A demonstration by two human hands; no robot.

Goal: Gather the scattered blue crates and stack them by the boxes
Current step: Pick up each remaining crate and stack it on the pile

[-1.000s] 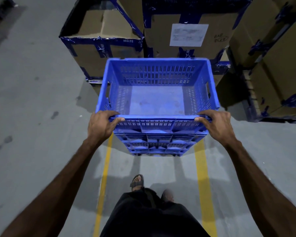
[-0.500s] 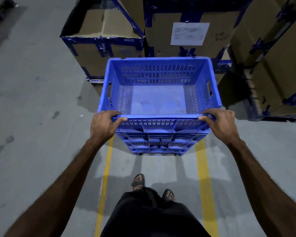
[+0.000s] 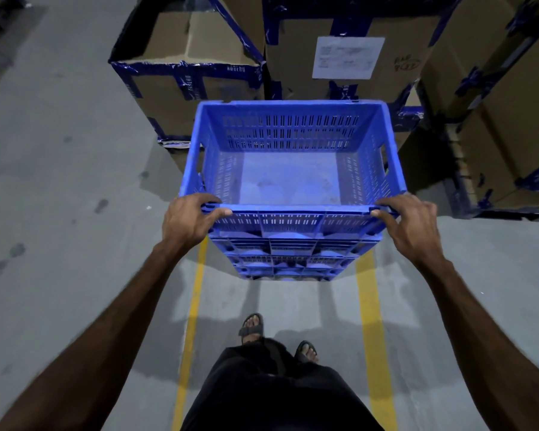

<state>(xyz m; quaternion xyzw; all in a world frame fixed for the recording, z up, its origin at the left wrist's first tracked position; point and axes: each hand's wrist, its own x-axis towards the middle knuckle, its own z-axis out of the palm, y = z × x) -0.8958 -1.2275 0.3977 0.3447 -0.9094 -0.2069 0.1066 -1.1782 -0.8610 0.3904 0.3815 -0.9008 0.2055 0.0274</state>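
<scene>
A stack of blue slotted crates stands on the floor just in front of the cardboard boxes. The top blue crate is empty, and I look straight down into it. My left hand grips the near left corner of its rim. My right hand rests on the near right corner with the fingers curled over the edge. The lower crates show only their near walls beneath the top one.
Tall cardboard boxes wrapped in blue tape crowd the back and right; one bears a white label. Two yellow lines run along the grey concrete floor under the stack. My sandalled feet stand close behind the crates. Open floor lies to the left.
The crate and both hands have stayed almost in place; the view shifted slightly. My feet have come closer together behind the stack.
</scene>
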